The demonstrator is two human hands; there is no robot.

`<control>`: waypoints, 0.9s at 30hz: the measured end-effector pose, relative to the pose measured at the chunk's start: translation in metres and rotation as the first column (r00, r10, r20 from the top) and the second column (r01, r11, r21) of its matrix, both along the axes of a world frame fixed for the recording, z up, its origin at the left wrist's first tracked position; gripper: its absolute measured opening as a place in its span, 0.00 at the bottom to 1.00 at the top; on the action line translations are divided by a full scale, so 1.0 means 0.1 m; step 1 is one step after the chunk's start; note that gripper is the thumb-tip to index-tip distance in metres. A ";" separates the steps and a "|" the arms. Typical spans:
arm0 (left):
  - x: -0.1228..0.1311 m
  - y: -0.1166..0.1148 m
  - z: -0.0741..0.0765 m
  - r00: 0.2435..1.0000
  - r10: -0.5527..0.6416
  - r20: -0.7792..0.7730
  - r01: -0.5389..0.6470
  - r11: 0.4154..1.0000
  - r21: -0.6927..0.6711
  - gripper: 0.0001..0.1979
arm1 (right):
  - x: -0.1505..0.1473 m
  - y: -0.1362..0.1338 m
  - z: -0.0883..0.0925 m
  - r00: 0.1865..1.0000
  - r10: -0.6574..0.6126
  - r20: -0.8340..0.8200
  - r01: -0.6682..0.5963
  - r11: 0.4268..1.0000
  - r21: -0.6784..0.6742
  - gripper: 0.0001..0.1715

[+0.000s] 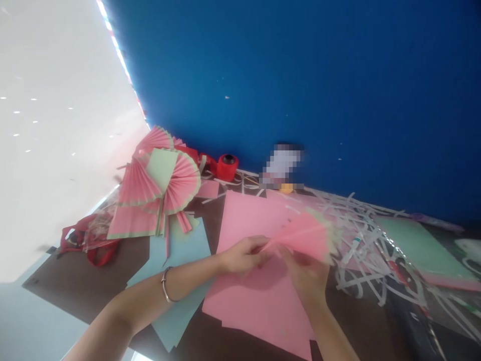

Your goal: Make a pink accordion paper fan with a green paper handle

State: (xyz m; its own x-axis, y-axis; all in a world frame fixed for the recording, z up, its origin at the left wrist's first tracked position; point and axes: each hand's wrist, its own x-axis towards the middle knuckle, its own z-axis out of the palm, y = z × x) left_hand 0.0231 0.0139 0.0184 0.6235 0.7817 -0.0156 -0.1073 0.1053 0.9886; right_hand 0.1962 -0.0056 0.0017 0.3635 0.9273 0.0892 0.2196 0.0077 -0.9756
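Observation:
A pleated pink paper fan (pixel 302 234) with a pale green edge is spread out between my two hands. My left hand (pixel 246 255) pinches its narrow gathered end. Around the lower folds, my right hand (pixel 302 271) grips the fan from below, some of its fingers hidden behind the paper. Both hands are above a stack of pink paper sheets (pixel 259 306). Several finished-looking pink and green paper fans (pixel 160 180) lie in a heap to the left, beyond light blue sheets (pixel 188 245) partly under my left forearm.
White paper strips (pixel 364 250) lie tangled on the right, beside pale green sheets (pixel 428 245). A red tape roll (pixel 227 167) stands near the blue wall (pixel 293 75). At the left is a red bag (pixel 90 238); a dark object (pixel 415 321) sits at the lower right.

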 end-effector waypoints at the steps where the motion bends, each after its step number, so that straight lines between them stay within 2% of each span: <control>1: -0.01 0.00 0.00 1.000 -0.025 -0.013 0.025 1.000 0.002 0.19 | 0.00 0.00 0.04 1.000 -0.019 -0.019 0.019 1.000 -0.024 0.22; 5: -0.04 0.00 -0.01 0.990 -0.125 -0.073 0.125 0.992 -0.005 0.20 | -0.04 0.02 0.19 0.996 -0.008 -0.092 0.000 0.996 -0.094 0.17; 8: -0.06 0.00 0.00 0.978 -0.170 -0.124 0.173 0.985 0.011 0.19 | -0.04 0.05 0.27 0.978 0.102 -0.181 -0.110 0.993 -0.036 0.16; 10: -0.07 -0.01 0.03 0.963 -0.208 -0.169 0.217 0.975 0.038 0.17 | -0.01 0.08 0.30 0.958 0.140 -0.250 -0.138 0.990 0.028 0.16; 13: -0.06 -0.01 0.09 0.946 -0.234 -0.223 0.269 0.953 0.142 0.15 | 0.05 0.13 0.31 0.920 0.095 -0.379 -0.061 0.993 0.099 0.16; 16: -0.05 -0.01 0.13 0.938 -0.235 -0.254 0.292 0.931 0.220 0.18 | 0.10 0.18 0.29 0.878 0.075 -0.472 -0.018 0.992 0.125 0.16; 21: -0.05 -0.01 0.08 0.879 -0.279 -0.387 0.344 0.933 0.109 0.14 | 0.21 0.30 0.30 0.782 0.037 -0.623 0.091 0.981 0.172 0.20; 25: -0.04 -0.02 0.02 0.885 -0.226 -0.407 0.326 0.925 0.194 0.13 | 0.37 0.36 0.31 0.730 0.031 -0.682 0.128 0.975 0.181 0.23; 27: -0.04 -0.01 -0.01 0.914 -0.150 -0.378 0.257 0.933 0.251 0.15 | 0.46 0.35 0.30 0.735 0.045 -0.676 0.112 0.976 0.187 0.21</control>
